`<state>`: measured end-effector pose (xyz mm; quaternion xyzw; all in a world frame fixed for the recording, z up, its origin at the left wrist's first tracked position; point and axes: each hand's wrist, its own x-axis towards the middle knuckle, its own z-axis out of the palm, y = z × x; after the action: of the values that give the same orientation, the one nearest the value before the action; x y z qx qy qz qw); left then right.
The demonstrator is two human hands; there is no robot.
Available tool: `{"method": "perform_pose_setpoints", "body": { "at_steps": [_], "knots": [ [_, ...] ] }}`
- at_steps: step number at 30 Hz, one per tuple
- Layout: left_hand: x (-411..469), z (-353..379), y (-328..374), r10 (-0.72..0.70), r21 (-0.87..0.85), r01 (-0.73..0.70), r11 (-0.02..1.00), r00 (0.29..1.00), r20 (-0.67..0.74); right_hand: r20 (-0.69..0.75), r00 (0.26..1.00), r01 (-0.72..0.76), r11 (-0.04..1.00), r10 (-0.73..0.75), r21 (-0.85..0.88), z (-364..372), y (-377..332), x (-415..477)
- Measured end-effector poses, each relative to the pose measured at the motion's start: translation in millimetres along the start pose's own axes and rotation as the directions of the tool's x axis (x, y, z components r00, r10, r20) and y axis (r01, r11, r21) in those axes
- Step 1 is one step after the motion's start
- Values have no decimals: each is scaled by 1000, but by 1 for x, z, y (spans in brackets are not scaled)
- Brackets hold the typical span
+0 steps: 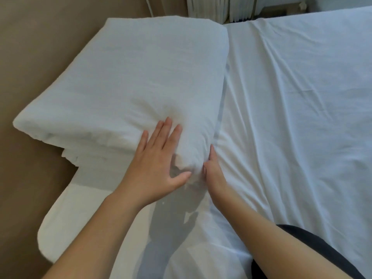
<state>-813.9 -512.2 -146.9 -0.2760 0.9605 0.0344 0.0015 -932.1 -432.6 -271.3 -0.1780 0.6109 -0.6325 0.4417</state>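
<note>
Presses left hand (159, 158) flat, fingers spread, on folded blanket (130, 77); lays right hand (213, 174) against its near corner, grip impossible to tell.

Folded duvet (130, 77) on bed (302, 117) — left side.

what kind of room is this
Probably a bedroom, perhaps a hotel room: a wide, wrinkled white bed sheet, thick white folded bedding lying on it, and pale curtains behind.
</note>
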Motion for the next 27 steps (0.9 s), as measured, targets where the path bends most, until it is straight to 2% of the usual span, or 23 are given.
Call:
{"method": "perform_pose_setpoints", "body": {
  "at_steps": [3, 5, 8, 11, 15, 19, 22, 24, 26, 27],
  "knots": [
    [-10, -3, 2, -1, 27, 1, 1000, 1000, 18, 36, 999, 18, 990, -13, -141, -2, 9, -28],
    [-8, -4, 9, -53, 16, 54, 998, 998, -34, -37, 998, 39, 980, -47, -195, 4, 10, -39],
    [-2, -2, 18, -117, -4, 117, 993, 990, -75, -231, 972, -68, 988, 34, -142, 16, 13, -37],
    [5, 3, 11, -86, 42, 91, 995, 990, -116, -287, 953, -126, 987, 94, -97, 24, 18, -36],
    [8, 12, 10, -50, 55, 62, 997, 979, -197, -338, 940, -90, 988, 42, -128, 28, 23, -36],
    [5, 9, 16, -63, 33, 71, 997, 977, -205, -302, 953, -47, 972, -26, -231, 30, 30, -38],
    [-3, 12, 18, -66, -15, 64, 998, 967, -247, -246, 969, -95, 965, 33, -246, 26, 26, -38],
    [-17, 13, 21, -61, -70, 38, 997, 925, -374, -190, 975, -158, 959, 114, -236, 22, 23, -34],
    [-36, 17, 23, -145, -175, 66, 982, 858, -492, -134, 973, -214, 948, 187, -235, 14, 17, -28],
    [-46, 23, 24, -233, -289, 103, 952, 855, -463, -120, 971, -230, 951, 209, -204, 9, 13, -24]
  ]
}}
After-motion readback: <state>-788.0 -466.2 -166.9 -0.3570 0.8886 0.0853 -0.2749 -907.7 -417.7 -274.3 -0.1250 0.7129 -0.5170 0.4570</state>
